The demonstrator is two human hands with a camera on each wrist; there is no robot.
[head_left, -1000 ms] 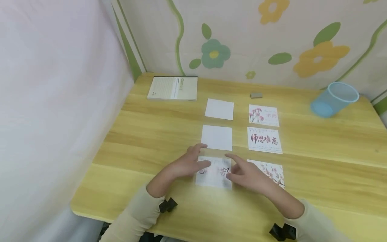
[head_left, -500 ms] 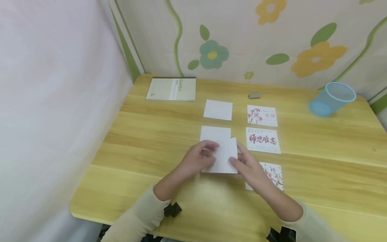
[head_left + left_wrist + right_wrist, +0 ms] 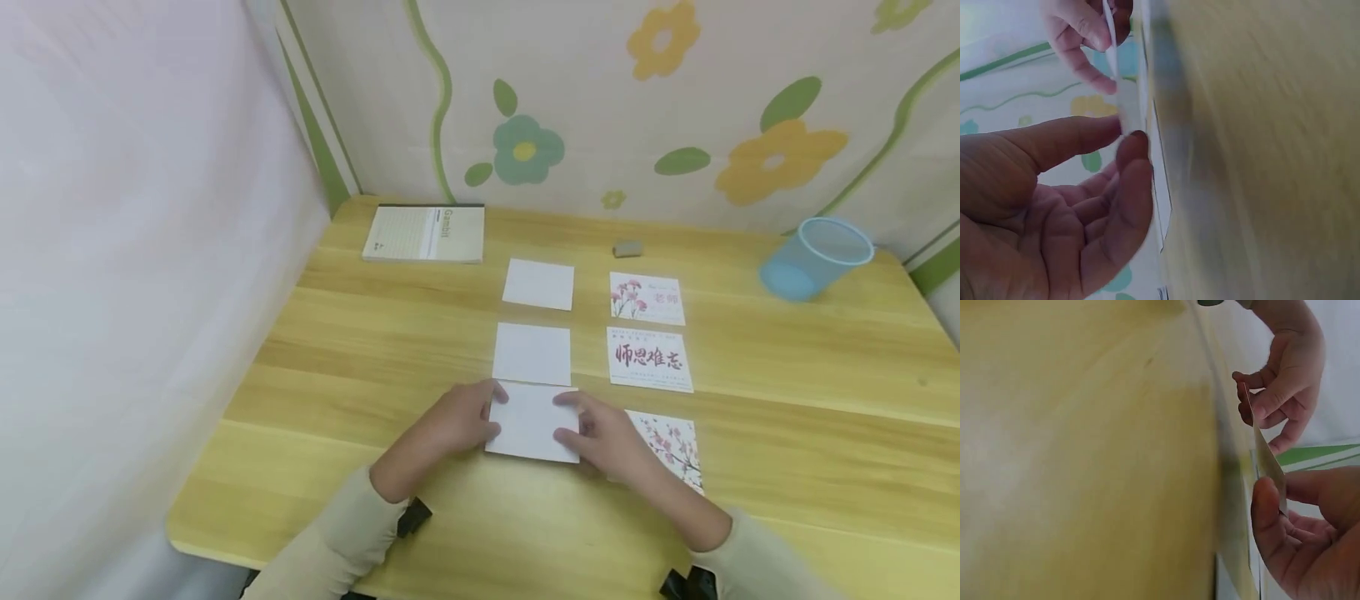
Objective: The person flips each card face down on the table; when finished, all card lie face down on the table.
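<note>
A card (image 3: 532, 422) with its blank white side up is held between both hands, just in front of two blank cards. My left hand (image 3: 456, 418) pinches its left edge between thumb and fingers. On the opposite edge my right hand (image 3: 611, 437) grips it the same way. The left wrist view shows the card (image 3: 1112, 37) edge-on, raised off the wooden tabletop. Beneath the right forearm lies a card printed with pink blossom branches (image 3: 671, 454), partly covered by that hand.
Beyond the held card lie a nearer blank card (image 3: 532, 354) and a farther blank card (image 3: 538, 284). To their right are a red-lettered card (image 3: 649, 359) and a carnation card (image 3: 647, 298). A notepad (image 3: 425, 233), a small grey block (image 3: 627, 249) and a tilted-looking blue cup (image 3: 816, 260) stand farther back.
The card lay print side up between the hands a second ago; it has been lifted and turned blank side up. Since half a second ago, the left fingers have moved to its left edge.
</note>
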